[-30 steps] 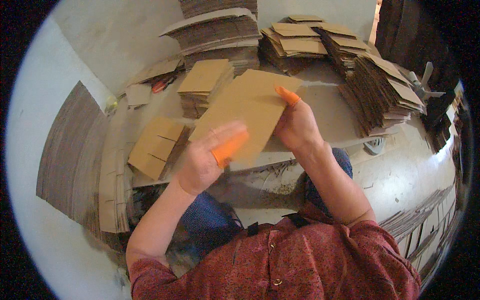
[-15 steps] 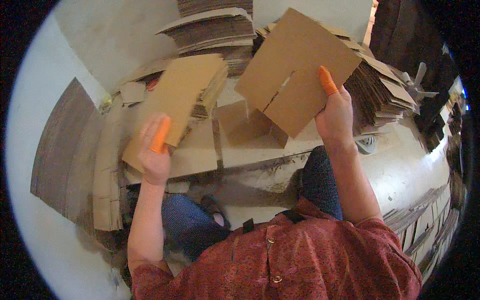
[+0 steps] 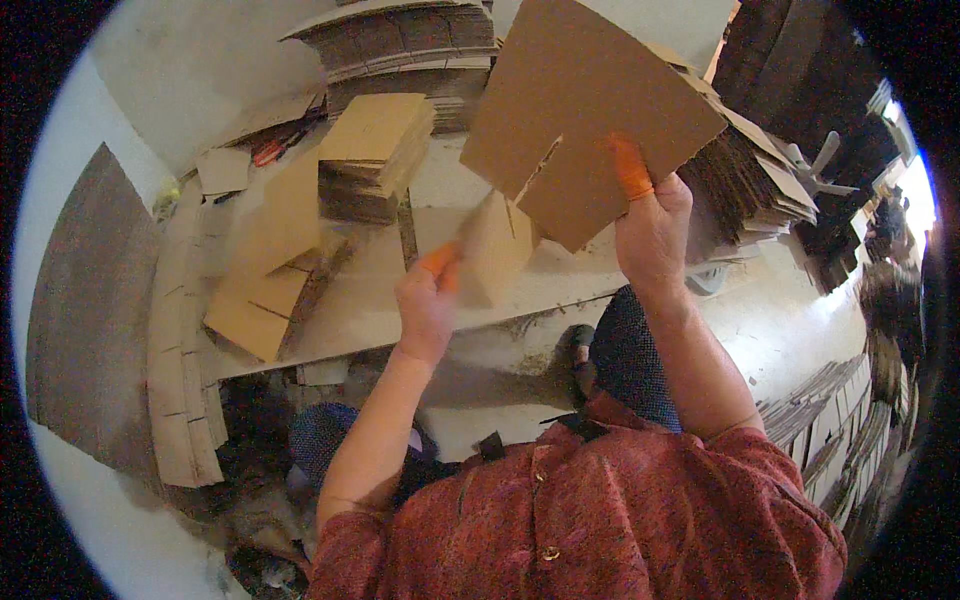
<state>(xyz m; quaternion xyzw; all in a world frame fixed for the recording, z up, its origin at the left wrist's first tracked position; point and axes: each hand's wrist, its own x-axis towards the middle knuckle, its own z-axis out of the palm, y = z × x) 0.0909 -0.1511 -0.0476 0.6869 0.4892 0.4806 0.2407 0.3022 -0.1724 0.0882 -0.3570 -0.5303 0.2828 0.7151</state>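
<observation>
Right hand: the right hand is up high, gripping a big flat cardboard sheet by its lower edge. There's an orange finger cot on the finger pressed against the face of the sheet.
Big sheet: tilted, slotted cuts running in from its lower edge, top corner almost at the rim of the view. It hangs in the air above the worktable, not touching it.
Left hand: the left hand is lower and nearer the body, closed on a smaller cardboard piece, also with an orange-tipped finger on it. That piece stands upright-ish, and its top sits just beside the slotted edge of the big sheet. Can't tell if the two pieces actually touch.
Table edge: the front edge of the pale worktable runs diagonally under both hands, with the person's knees in dark blue below it.
Left of the hands: a short cardboard stack sits on the table, with loose flat pieces in front of it, some hanging at the table's left edge.
Behind: taller piles of flattened board at the back, and another fanned pile to the right, close to the big sheet's right edge.
Open room: the clearest stretch of table is between the short stack and the hands. The right side is tighter.
</observation>
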